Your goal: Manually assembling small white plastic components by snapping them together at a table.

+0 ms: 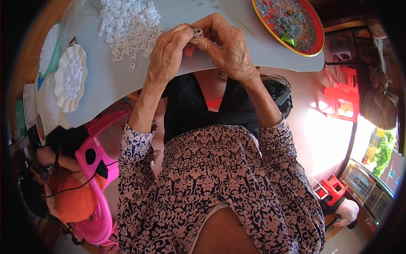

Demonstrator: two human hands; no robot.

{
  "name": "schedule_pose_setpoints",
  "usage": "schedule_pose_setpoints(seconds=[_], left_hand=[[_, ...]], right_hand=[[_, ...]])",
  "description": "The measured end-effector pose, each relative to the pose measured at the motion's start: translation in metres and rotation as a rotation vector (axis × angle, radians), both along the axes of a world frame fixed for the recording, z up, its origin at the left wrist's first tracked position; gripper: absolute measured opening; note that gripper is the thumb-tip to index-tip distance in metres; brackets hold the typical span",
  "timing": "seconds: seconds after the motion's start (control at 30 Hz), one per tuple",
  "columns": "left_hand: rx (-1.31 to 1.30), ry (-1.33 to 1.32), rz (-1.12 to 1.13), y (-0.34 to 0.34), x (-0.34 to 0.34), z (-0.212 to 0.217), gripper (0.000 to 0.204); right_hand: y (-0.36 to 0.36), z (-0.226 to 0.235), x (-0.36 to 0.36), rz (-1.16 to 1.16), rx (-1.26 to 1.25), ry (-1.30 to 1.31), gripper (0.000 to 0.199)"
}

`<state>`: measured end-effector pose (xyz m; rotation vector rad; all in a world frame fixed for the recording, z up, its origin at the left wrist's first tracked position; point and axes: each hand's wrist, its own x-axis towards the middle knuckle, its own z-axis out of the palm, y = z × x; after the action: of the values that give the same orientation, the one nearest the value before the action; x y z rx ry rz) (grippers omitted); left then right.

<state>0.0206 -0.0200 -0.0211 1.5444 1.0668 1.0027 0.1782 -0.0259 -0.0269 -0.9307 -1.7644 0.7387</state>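
Observation:
Above the table's front edge, my left hand [169, 53] and my right hand [228, 47] meet with thumbs and fingertips pinched together. Between them is a small white plastic piece [198, 32] with holes in it, partly covered by the fingers. Whether a smaller part is also in the fingers cannot be made out. A loose pile of similar white plastic pieces [127, 29] spreads over the table just left of my left hand. To the right of my right hand, a round red tray [320, 40] with a gold rim holds many small grey metal-looking parts.
A thin stick [246, 28] lies between my right hand and the tray. At the left stand a scalloped white dish [63, 101] of small white ovals and a green container [54, 63]. A person in orange [76, 201] sits by a pink chair [99, 169]; red stools [343, 101] stand right.

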Motion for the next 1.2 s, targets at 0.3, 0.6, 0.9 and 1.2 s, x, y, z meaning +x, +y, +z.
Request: schedule_pose_setpoints(seconds=[0.3,0.6,0.9,1.2], left_hand=[[0.011,0.048,-0.029,-0.001,-0.002,-0.002,0.035],[-0.024,0.002,-0.002,-0.006,0.001,-0.002,0.034],[-0.103,-0.115,0.007,-0.004,0.002,-0.009,0.034],[-0.111,-0.180,-0.006,-0.003,0.002,-0.014,0.035]], right_hand=[[0.000,-0.004,-0.001,0.028,0.043,0.054,0.019],[-0.002,-0.004,0.002,0.045,0.060,0.033,0.020],[-0.005,0.000,0.000,0.026,0.102,0.008,0.016],[-0.002,0.000,0.000,0.052,0.053,0.015,0.011]])
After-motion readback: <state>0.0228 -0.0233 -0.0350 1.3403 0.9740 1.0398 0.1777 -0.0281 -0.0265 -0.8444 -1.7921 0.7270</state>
